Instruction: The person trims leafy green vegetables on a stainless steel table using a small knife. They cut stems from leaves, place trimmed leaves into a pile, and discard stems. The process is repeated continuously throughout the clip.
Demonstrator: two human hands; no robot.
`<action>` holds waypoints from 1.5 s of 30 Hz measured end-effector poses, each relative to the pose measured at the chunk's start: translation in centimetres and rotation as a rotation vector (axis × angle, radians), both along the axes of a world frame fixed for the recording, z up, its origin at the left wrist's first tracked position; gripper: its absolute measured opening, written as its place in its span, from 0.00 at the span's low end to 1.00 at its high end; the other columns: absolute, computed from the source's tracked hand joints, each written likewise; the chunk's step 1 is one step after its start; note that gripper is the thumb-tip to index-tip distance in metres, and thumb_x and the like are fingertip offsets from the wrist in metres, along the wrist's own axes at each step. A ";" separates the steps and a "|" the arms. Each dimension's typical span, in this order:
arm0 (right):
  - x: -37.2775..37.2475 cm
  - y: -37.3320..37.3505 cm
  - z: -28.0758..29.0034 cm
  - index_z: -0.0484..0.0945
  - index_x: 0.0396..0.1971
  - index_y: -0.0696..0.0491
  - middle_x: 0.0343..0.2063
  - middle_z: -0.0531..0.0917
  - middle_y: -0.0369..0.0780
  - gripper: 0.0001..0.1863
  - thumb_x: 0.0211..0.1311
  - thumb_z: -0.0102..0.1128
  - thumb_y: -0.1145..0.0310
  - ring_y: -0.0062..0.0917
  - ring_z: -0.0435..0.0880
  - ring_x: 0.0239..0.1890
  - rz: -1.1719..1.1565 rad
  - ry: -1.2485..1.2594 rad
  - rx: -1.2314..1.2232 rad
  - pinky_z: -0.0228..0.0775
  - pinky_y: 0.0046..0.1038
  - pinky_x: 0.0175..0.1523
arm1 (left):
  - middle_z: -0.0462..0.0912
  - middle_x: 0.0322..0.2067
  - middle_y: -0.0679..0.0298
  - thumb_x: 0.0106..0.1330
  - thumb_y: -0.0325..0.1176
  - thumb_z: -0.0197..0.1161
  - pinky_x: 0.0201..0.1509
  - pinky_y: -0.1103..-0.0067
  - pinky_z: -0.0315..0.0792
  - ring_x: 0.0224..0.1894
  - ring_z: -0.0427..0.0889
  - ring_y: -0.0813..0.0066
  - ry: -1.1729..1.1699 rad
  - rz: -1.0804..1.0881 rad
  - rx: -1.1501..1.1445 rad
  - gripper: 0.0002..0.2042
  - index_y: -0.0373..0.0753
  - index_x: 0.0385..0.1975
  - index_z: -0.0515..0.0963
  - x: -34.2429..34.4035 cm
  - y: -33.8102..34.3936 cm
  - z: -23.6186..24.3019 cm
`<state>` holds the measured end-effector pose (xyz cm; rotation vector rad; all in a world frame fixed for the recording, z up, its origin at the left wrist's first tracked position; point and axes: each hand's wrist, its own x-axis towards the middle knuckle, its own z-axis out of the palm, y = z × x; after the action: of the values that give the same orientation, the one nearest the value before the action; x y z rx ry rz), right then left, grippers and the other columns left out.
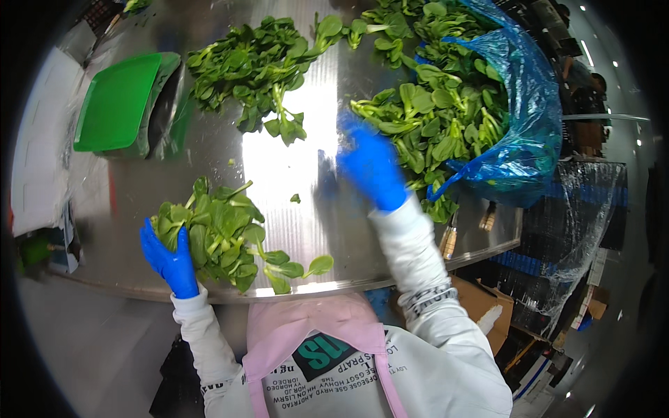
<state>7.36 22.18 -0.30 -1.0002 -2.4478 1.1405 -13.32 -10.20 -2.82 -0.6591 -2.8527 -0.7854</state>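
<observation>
My left hand (169,261), in a blue glove, is at the left end of a loose heap of leafy greens (221,233) near the table's front edge. Its thumb and fingers close around some of the leaves there. My right hand (373,164), also blue-gloved, is blurred by motion over the middle of the table. It is just left of a large pile of greens (446,118) spilling from a blue plastic bag (533,111). Whether its smeared fingers hold anything cannot be seen. Another heap of greens (251,70) lies farther back.
A stack of green trays or bags (118,101) stands at the left of the metal table (209,150). Two wooden-handled tools, one a handle (450,244) near the right front edge, lie below the bag. An open cardboard box (481,313) is below the table edge at right.
</observation>
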 end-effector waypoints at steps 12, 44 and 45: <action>9.1 19.5 -3.7 0.61 0.59 0.54 0.47 0.74 0.51 0.45 0.42 0.66 0.47 0.45 0.76 0.47 -0.661 -0.595 0.376 0.70 0.40 0.50 | 0.62 0.60 0.52 0.55 0.28 0.63 0.64 0.64 0.53 0.63 0.58 0.55 -0.063 -0.272 0.152 0.28 0.36 0.57 0.65 4.9 5.5 0.0; 6.1 7.6 -1.7 0.76 0.46 0.52 0.37 0.81 0.42 0.26 0.46 0.70 0.60 0.28 0.80 0.37 -0.331 -0.290 0.272 0.71 0.29 0.43 | 0.58 0.61 0.54 0.41 0.39 0.74 0.64 0.59 0.51 0.63 0.52 0.47 -0.072 -0.408 -0.331 0.36 0.47 0.56 0.68 4.5 5.2 -3.2; 6.4 7.8 -1.7 0.76 0.46 0.53 0.37 0.81 0.42 0.26 0.46 0.70 0.60 0.28 0.80 0.37 -0.308 -0.360 -0.004 0.72 0.28 0.44 | 0.59 0.60 0.54 0.41 0.38 0.73 0.63 0.60 0.52 0.63 0.53 0.48 -0.033 -0.410 -0.304 0.36 0.46 0.55 0.68 4.8 5.5 -2.6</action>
<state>13.78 30.02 -2.01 -1.6395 -2.4240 0.9270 -8.55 -4.69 -5.42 -1.3109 -2.9312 -0.4003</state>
